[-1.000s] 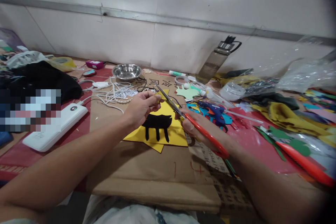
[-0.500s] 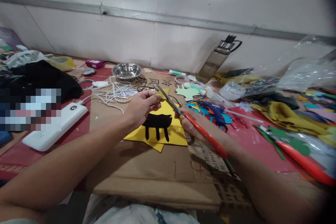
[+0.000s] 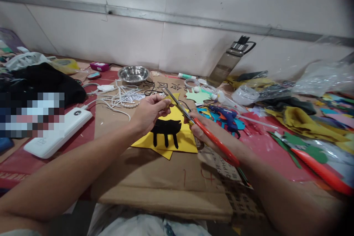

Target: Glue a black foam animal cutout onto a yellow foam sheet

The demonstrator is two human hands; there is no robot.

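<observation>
My right hand (image 3: 201,127) is closed around a pair of scissors (image 3: 214,141) with long red handles, the metal blades slanting up and to the left. The blades lie close against the fingertips of my left hand (image 3: 151,112), which pinches a small yellow piece (image 3: 173,98); fingers and blades hide part of it. Below both hands, a black animal-shaped cutout (image 3: 167,128) with legs lies on yellow sheets (image 3: 188,142), which rest on brown cardboard (image 3: 155,177).
A white power bank (image 3: 58,132) with a cable lies left. Behind are a metal bowl (image 3: 134,75) and a tilted water bottle (image 3: 226,62). To the right lie a blue glue gun (image 3: 225,116), green scraps (image 3: 312,147), a second red-handled tool (image 3: 318,167) and yellow cloth (image 3: 298,123).
Hardly anything differs. The scissor blades and the yellow piece at my left fingertips have shifted very slightly, while both hands keep their grip.
</observation>
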